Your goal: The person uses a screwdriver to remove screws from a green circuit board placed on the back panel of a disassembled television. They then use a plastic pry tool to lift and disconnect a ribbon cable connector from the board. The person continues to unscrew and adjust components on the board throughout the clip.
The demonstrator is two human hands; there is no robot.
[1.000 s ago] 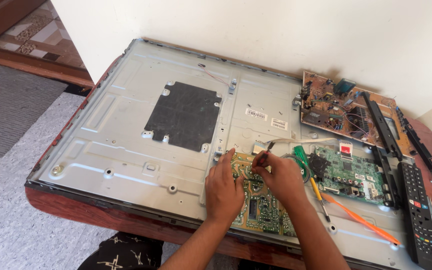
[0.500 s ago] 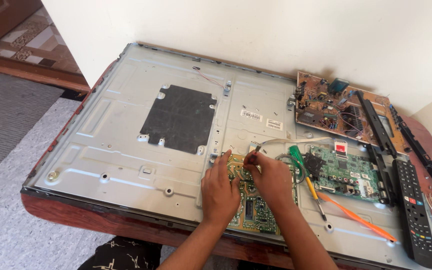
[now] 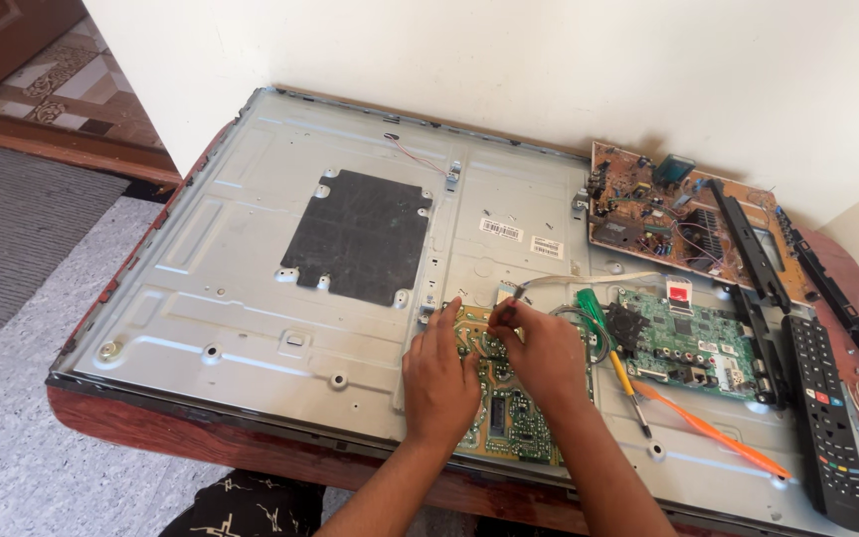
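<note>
A large grey metal television back panel (image 3: 251, 288) lies flat on a reddish table. A yellow-green circuit board (image 3: 509, 418) rests on its near edge. My left hand (image 3: 439, 383) presses flat on the board's left side. My right hand (image 3: 539, 348) sits over the board's top, fingers pinched on a thin dark cable end (image 3: 515, 294) that leads to a pale flat cable (image 3: 599, 279). My hands hide part of the board.
A green circuit board (image 3: 683, 343) and a brown circuit board (image 3: 668, 209) lie to the right. A green-handled screwdriver (image 3: 603, 343), an orange tool (image 3: 713, 430), a black remote (image 3: 827, 418) and black plastic strips (image 3: 748, 249) are nearby. A dark square pad (image 3: 360, 234) sits mid-panel.
My view has shifted slightly, so the panel sits a little lower and more to the right in the frame. Both hands stay on the yellow-green board, with small finger movements at the cable.
</note>
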